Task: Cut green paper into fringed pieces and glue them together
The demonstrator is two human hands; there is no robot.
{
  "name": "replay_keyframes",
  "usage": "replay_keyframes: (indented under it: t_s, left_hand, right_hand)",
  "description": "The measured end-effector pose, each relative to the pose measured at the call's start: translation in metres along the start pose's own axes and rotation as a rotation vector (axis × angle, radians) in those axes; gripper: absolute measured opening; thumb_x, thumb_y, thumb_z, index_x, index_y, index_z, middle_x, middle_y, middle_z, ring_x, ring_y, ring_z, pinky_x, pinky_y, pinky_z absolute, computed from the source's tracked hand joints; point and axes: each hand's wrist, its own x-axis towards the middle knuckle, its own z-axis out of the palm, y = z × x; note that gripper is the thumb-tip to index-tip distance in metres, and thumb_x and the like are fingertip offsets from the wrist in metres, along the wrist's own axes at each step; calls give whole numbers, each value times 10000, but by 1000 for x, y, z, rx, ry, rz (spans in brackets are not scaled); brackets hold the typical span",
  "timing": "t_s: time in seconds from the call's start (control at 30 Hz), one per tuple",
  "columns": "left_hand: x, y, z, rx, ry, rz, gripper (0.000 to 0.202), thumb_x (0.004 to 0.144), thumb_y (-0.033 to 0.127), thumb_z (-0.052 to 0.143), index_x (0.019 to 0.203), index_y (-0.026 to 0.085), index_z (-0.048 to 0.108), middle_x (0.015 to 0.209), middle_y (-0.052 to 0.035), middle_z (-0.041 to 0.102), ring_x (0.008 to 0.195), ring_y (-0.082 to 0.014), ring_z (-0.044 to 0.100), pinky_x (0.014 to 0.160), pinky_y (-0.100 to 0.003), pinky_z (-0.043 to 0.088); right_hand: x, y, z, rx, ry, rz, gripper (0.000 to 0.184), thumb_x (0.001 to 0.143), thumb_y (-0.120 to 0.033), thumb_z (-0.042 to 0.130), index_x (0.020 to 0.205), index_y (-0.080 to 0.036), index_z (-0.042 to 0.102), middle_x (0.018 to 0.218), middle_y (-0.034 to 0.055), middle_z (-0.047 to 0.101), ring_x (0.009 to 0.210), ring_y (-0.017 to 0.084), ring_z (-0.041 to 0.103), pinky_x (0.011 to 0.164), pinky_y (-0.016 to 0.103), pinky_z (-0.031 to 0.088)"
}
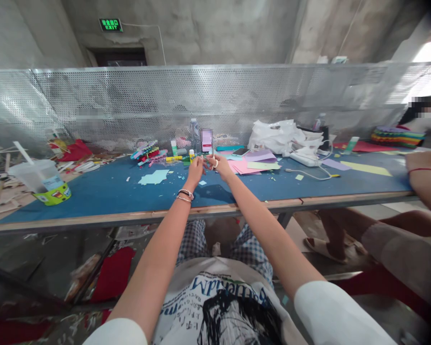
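Observation:
Over the middle of the blue tabletop my two hands are close together. My left hand (197,168) is closed in a pinch, and what sits between its fingertips is too small to make out. My right hand (220,166) is closed around scissors (216,164) with pale handle rings, their blades pointing up and away. Just beyond the hands a phone (207,140) stands upright with its screen lit. A yellow glue stick (191,155) stands beside my left hand. Cut light-blue paper (154,177) lies to the left, pink paper (244,167) to the right.
A plastic cup (39,175) with a straw stands at the left. White plastic bags (273,135), a power strip (304,159) and a cable lie at the right. Behind rises a perforated metal panel (136,91). Another person's arm (427,179) rests at the right edge.

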Motion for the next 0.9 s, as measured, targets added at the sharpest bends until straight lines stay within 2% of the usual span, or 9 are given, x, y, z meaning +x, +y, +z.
replay_keyframes:
  t_s: [0.17, 0.33, 0.6, 0.73, 0.9]
  left_hand:
    - [-1, -2, 2, 65, -56, 57, 335, 877, 394, 447, 1050, 145, 588, 804, -50, 659, 526, -95, 538, 570, -240, 463]
    - [-2, 2, 0, 133, -58, 39, 259, 839, 275, 497, 983, 124, 652, 815, -63, 682, 518, -103, 548, 573, -241, 467]
    - [-1, 0, -2, 169, -30, 44, 241, 816, 254, 488, 911, 130, 671, 779, -55, 689, 511, -112, 560, 565, -237, 456]
    - [0, -5, -3, 294, -31, 73, 240, 808, 258, 492, 893, 149, 689, 762, -58, 691, 602, -142, 599, 634, -251, 461]
    - [1, -9, -5, 416, -87, 105, 249, 809, 252, 483, 845, 161, 712, 719, -68, 690, 696, -176, 624, 666, -257, 448]
  right_hand:
    - [3, 5, -7, 160, 88, 119, 303, 679, -429, 640, 661, -174, 477, 504, -55, 460, 449, 50, 406, 432, 176, 277]
    - [2, 8, -6, 163, 28, 176, 328, 633, -431, 690, 655, -169, 493, 515, -49, 478, 457, 50, 410, 424, 174, 261]
    - [2, 11, -5, 56, 6, 118, 305, 673, -440, 655, 665, -163, 529, 498, -44, 475, 444, 53, 401, 412, 182, 241]
    - [0, 6, -4, 17, 1, 120, 278, 678, -415, 657, 684, -156, 554, 504, -42, 481, 445, 51, 417, 396, 181, 215]
    - [-1, 4, -5, -7, 12, 139, 312, 641, -415, 692, 740, -134, 597, 523, -40, 500, 444, 46, 426, 397, 177, 213]
